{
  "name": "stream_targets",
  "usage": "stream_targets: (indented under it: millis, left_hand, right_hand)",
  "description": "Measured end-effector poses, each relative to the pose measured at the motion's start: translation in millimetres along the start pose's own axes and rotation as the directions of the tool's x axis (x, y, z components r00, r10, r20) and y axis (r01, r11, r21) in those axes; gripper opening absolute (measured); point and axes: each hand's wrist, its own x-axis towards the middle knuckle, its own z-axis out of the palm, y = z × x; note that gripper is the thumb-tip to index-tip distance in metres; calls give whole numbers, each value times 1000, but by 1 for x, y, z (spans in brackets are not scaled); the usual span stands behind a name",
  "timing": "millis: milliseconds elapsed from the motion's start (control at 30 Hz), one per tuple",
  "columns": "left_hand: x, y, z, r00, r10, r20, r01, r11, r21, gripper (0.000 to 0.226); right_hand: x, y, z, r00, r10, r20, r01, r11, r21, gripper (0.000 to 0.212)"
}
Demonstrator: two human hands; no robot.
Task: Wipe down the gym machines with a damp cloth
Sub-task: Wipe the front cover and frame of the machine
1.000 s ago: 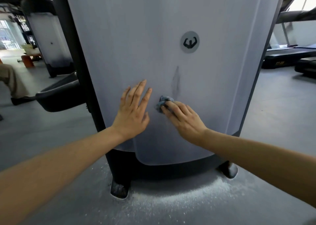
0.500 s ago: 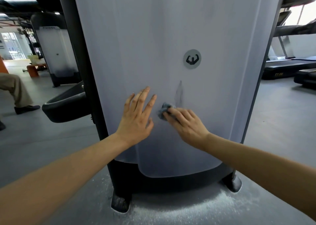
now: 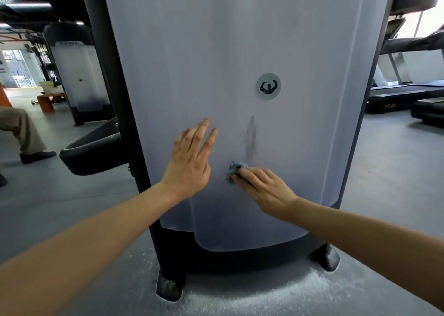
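Just beneath a dark smudge (image 3: 251,138), low on the machine's pale panel (image 3: 240,39), a wadded cloth (image 3: 234,170) is pressed flat by the right hand (image 3: 262,191), fingers nearly straight. Soft, light and limp, it likely handles best bunched under the fingertips. The left hand (image 3: 189,162) rests flat beside it, fingers spread. No bucket or container shows.

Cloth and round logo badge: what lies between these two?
A dark vertical smudge lies between the cloth and the round logo badge, on otherwise bare panel, in the head view.
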Motion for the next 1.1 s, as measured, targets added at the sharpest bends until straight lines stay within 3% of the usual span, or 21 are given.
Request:
stream_targets:
  millis: [167, 267, 400, 467, 533, 667, 767, 833, 967, 1033, 1100]
  left_hand:
    - [-5, -2, 3, 1000, 16, -11, -16, 1000, -24, 88]
    - [-9, -6, 7, 1000, 13, -15, -13, 999, -45, 91]
    - [-18, -14, 8, 1000, 19, 18, -18, 1000, -19, 96]
    - [-21, -16, 7, 999, 34, 33, -34, 999, 9, 96]
    - [-21, -17, 6, 999, 32, 39, -33, 999, 21, 95]
    - [-17, -13, 5, 1000, 21, 16, -21, 1000, 4, 90]
    - [-15, -11, 6, 1000, 17, -25, -18, 1000, -8, 88]
    - [-13, -9, 6, 999, 3, -53, -3, 1000, -4, 84]
    - [-12, -7, 8, 998, -3, -63, 2, 1000, -12, 80]
    - [-10, -5, 9, 999, 9, -41, -9, 1000, -12, 85]
    - [-8, -1, 9, 1000, 16, -24, -16, 1000, -10, 87]
  right_hand:
    - [66, 15, -34, 952, 259, -165, -256, 966, 41, 65]
    - [74, 6, -32, 941, 293, -171, -294, 956, 21, 65]
    - [31, -17, 7, 998, -12, -68, 6, 997, -83, 53]
    - [8, -29, 15, 978, -192, 76, 200, 973, -118, 53]
    - [1, -34, 10, 957, -246, 155, 265, 957, -121, 53]
    - [38, -21, -6, 998, -65, 5, 66, 995, -75, 52]
    - [79, -7, -28, 982, 163, -93, -167, 985, -41, 55]
    - [86, -5, -36, 973, 200, -115, -207, 977, -55, 61]
    - [39, -25, 1, 997, -15, -77, 8, 995, -97, 48]
    - [9, -35, 17, 983, -184, 20, 185, 978, -100, 47]
    - [-6, -39, 16, 962, -252, 103, 262, 960, -97, 50]
